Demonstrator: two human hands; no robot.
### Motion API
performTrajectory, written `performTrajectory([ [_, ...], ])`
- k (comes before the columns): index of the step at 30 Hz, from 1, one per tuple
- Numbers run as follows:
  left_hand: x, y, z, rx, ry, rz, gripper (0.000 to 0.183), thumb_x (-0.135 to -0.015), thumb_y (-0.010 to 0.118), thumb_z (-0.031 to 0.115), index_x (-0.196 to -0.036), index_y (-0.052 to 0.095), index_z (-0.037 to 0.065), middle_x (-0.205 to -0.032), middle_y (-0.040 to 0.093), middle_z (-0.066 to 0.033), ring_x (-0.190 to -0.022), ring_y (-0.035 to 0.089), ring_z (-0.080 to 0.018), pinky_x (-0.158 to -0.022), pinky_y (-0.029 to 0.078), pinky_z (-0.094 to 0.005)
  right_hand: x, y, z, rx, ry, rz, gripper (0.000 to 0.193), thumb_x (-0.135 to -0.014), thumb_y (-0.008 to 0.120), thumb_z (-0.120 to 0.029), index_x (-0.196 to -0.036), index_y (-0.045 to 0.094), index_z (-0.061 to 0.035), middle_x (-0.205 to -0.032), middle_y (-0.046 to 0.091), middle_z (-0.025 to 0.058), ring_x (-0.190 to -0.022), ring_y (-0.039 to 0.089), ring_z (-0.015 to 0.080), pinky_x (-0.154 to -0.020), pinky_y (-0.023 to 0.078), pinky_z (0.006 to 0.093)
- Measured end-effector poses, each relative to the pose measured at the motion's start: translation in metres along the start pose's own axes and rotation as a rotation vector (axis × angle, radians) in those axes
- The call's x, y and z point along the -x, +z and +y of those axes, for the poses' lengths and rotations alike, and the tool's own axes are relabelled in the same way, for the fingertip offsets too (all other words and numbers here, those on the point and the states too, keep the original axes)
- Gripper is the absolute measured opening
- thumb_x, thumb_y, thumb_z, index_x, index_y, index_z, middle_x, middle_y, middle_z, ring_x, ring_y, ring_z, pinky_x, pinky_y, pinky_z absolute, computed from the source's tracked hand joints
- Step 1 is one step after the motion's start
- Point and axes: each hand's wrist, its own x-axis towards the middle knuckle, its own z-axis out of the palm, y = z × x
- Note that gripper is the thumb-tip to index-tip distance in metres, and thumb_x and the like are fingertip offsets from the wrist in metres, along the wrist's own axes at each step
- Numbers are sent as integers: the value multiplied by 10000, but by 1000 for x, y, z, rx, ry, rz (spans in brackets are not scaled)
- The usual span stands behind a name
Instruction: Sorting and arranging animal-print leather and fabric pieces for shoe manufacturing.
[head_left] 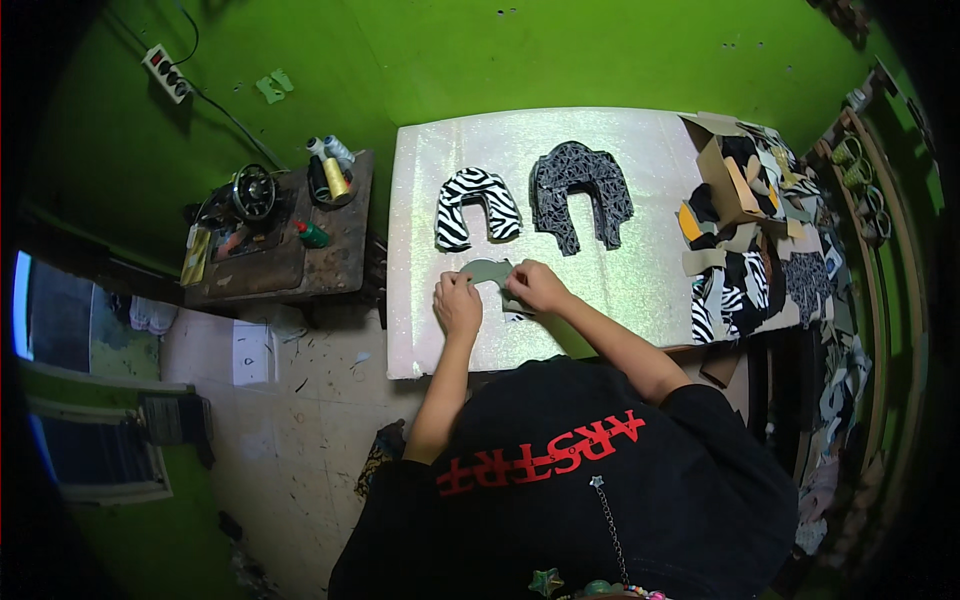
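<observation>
Near the front edge of the pale, shiny table [620,310], both my hands are on a grey-green curved piece [488,270] that looks like a U-shaped shoe upper. My left hand [459,303] grips its left side with bent fingers. On the opposite side, my right hand [537,287] pinches the edge. Below the right hand, a small bit of zebra print shows, mostly hidden. Beyond my hands lie a stack of zebra-print U-shaped pieces [468,182] and, to its right, a thicker stack of black patterned U-shaped pieces [578,166].
Scraps [745,290] and a cardboard box [727,185] crowd the table's right end. At left stands a sewing machine [254,192] on a dark wooden table [340,255], with thread cones [335,178] and a green bottle [313,235]. A shoe rack [875,250] lines the right wall.
</observation>
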Motion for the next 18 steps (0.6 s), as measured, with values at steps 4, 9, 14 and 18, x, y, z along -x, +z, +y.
performTrajectory([
  [4, 8, 9, 10, 128, 162, -98, 296, -732, 647, 186, -1010, 607, 93, -1069, 501, -96, -1022, 464, -289, -842, 384, -414, 32, -8, -5, 243, -184, -171, 243, -723, 605, -283, -764, 630, -45, -742, 565, 141, -713, 560, 313, -653, 453, 393],
  [9, 11, 5, 23, -6, 139, -260, 535, -626, 749, 230, -1108, 574, 74, -1210, 422, -102, -1083, 420, -298, -871, 389, -398, 59, -9, -8, 375, -343, -193, 204, -701, 620, -239, -805, 606, -64, -846, 530, 111, -815, 524, 282, -694, 421, 392],
  [14, 15, 9, 19, -45, 176, -291, 623, -610, 762, 216, -1173, 532, 81, -1239, 399, -121, -1099, 412, -312, -860, 403, -401, 80, -14, -14, 499, -410, -165, 306, -720, 637, -284, -986, 592, -141, -962, 484, 82, -905, 467, 250, -728, 386, 376],
  [18, 10, 9, 32, -90, 113, -333, 656, -598, 771, 195, -1187, 509, 75, -1249, 392, -127, -1131, 397, -316, -894, 392, -394, 93, -18, -11, 540, -395, -211, 344, -726, 622, -332, -1057, 590, -246, -1055, 479, 81, -941, 456, 248, -772, 369, 376],
])
